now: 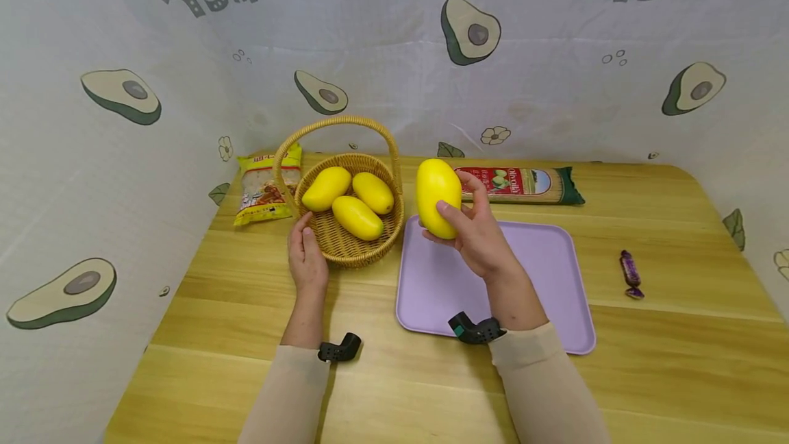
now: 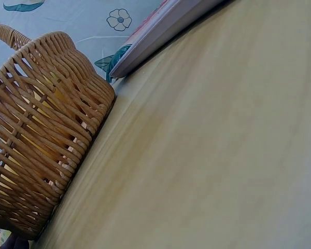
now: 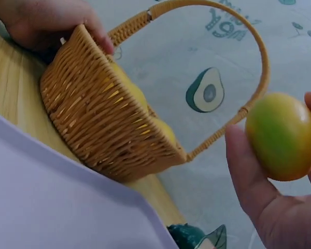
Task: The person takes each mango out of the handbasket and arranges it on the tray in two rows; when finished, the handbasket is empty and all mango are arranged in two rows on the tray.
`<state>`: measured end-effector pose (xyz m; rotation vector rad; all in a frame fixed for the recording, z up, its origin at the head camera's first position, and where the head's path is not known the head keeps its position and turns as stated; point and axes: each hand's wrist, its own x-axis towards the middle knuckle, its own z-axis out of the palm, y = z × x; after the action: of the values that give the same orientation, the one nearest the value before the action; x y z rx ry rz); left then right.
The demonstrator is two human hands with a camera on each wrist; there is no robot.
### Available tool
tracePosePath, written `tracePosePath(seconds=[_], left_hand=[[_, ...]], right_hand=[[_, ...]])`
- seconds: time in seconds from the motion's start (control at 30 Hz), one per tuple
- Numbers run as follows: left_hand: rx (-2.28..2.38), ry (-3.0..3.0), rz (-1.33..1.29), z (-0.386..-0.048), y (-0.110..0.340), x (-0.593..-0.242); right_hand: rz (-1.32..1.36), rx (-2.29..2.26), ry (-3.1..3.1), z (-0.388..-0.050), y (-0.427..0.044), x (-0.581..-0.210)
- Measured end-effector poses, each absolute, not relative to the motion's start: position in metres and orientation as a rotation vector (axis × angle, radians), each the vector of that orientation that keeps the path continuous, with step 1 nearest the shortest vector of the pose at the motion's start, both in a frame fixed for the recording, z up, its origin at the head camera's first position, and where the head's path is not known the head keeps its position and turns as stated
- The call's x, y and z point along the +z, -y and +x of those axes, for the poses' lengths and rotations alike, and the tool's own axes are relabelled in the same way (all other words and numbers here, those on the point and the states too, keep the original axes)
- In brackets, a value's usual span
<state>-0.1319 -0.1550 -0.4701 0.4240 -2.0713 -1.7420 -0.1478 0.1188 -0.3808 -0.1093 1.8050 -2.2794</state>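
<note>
My right hand holds a yellow mango up over the purple tray, thumb on the near side, fingers behind. From the right wrist view, the same mango shows a green patch. Three more mangoes lie inside a round wicker basket with a tall arched handle. At the basket's front left, my left hand grips the rim; the right wrist view has digits of this left hand reaching over the edge. The left wrist view mostly shows the basket's woven side.
Behind the basket's left side lies a yellow food packet. A red-labelled pack of noodles lies behind the tray. To the right, a purple wrapped candy rests on the wooden table. An avocado-print cloth hangs behind.
</note>
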Motion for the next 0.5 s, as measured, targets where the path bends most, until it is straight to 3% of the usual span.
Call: tracePosePath(seconds=[0.23, 0.5], left_hand=[[-1.746, 2.081, 0.429, -0.132, 0.156, -0.47], [-1.749, 2.062, 0.428, -0.133, 0.155, -0.471]], right_hand=[[0.224, -1.999, -2.14, -0.16, -0.112, -0.405], [0.319, -1.848, -2.287, -0.166, -0.1, -0.422]])
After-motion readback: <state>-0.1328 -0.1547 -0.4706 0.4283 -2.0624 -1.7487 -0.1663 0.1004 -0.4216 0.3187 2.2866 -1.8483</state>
